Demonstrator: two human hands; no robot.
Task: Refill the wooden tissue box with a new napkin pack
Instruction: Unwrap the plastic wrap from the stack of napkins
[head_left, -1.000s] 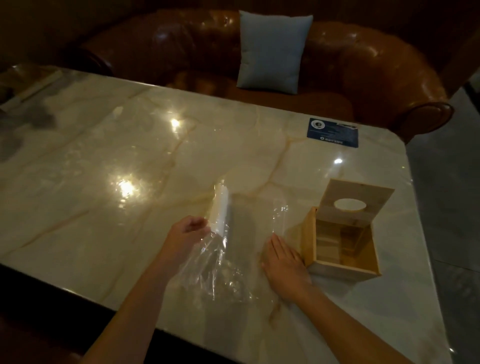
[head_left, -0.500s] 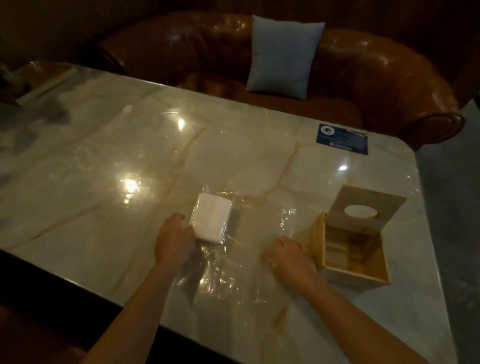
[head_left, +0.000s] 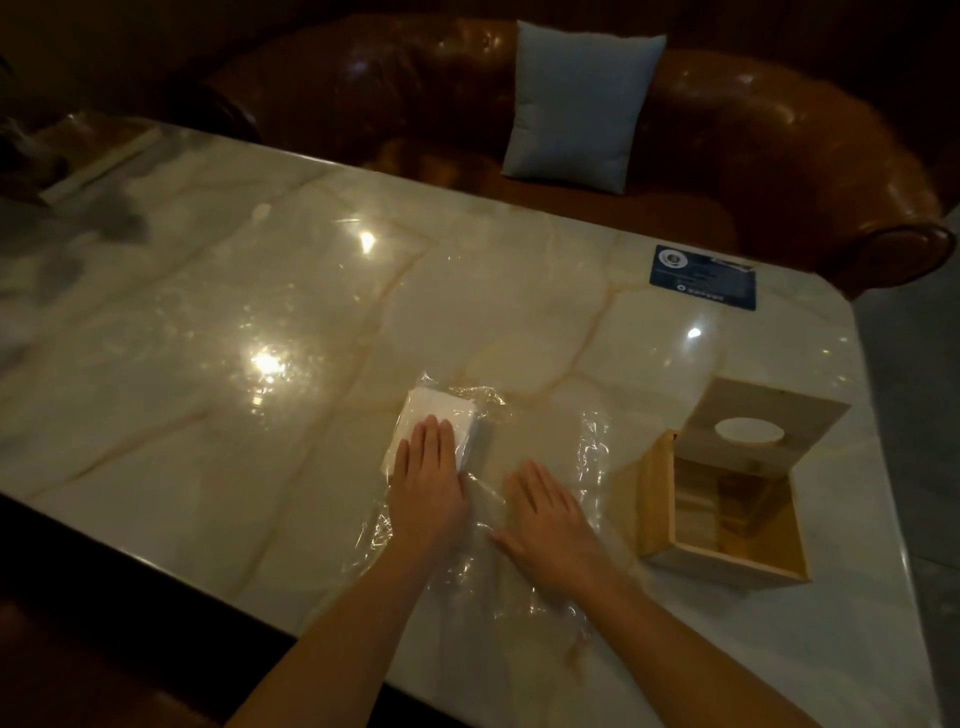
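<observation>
Left of the wooden tissue box (head_left: 727, 499), both hands (head_left: 428, 491) (head_left: 550, 517) lay spread flat; loose plastic wrap (head_left: 592, 457) risked snagging the napkin pack (head_left: 441, 415).

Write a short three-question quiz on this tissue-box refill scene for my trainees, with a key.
1. True or false: the wooden tissue box has its lid shut.
2. What does the left hand rest on?
3. Which lies closer to the box: A, the right hand; B, the blue card?

Key: 1. False, the lid stands open. 2. The napkin pack, flat on the marble table. 3. A.
</observation>
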